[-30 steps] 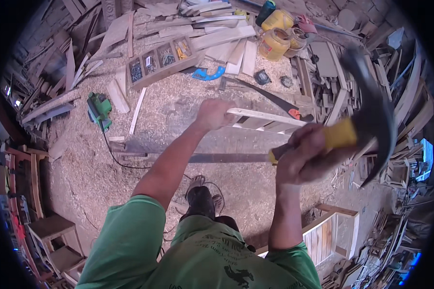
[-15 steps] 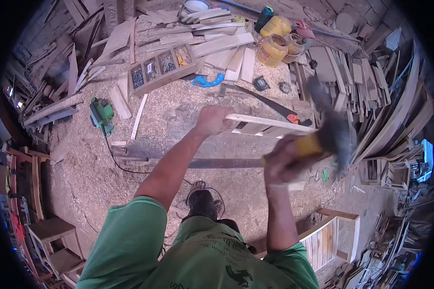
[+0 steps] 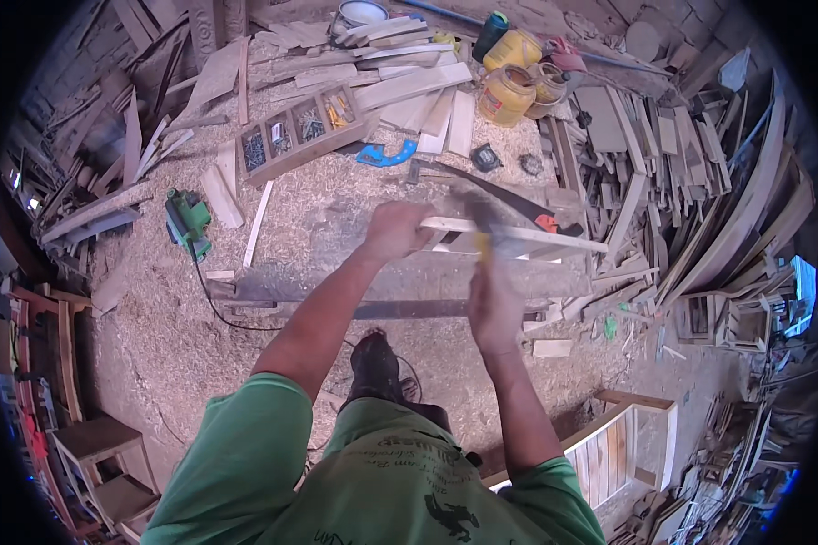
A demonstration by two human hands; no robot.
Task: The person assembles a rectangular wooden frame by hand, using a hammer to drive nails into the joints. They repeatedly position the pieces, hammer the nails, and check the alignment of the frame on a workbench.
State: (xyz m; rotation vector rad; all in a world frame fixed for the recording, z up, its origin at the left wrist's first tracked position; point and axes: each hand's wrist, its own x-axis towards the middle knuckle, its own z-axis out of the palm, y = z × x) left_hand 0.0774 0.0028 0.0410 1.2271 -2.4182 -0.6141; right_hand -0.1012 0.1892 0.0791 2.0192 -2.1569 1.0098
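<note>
My left hand (image 3: 397, 231) is closed round the left end of a narrow slatted wooden frame (image 3: 554, 240) on the workbench. Closed on a hammer (image 3: 483, 247) with a yellow handle, my right hand (image 3: 497, 307) is just on the near side of the frame. The hammer's head is smeared by motion and overlaps the frame's upper rail; whether it touches the wood I cannot tell. Behind the frame lies a handsaw (image 3: 495, 191) with an orange grip. No nail can be made out.
A divided wooden box (image 3: 304, 136) of screws and nails stands beyond my left hand, near a blue curved tool (image 3: 386, 153). A green corded power tool (image 3: 188, 221) sits at left. Yellow jars (image 3: 507, 95) stand at the back. Wood scraps (image 3: 645, 136) are heaped at right.
My right hand has swung the hammer left and inward, from out at the right to over the frame. The left hand keeps its hold on the frame's end.
</note>
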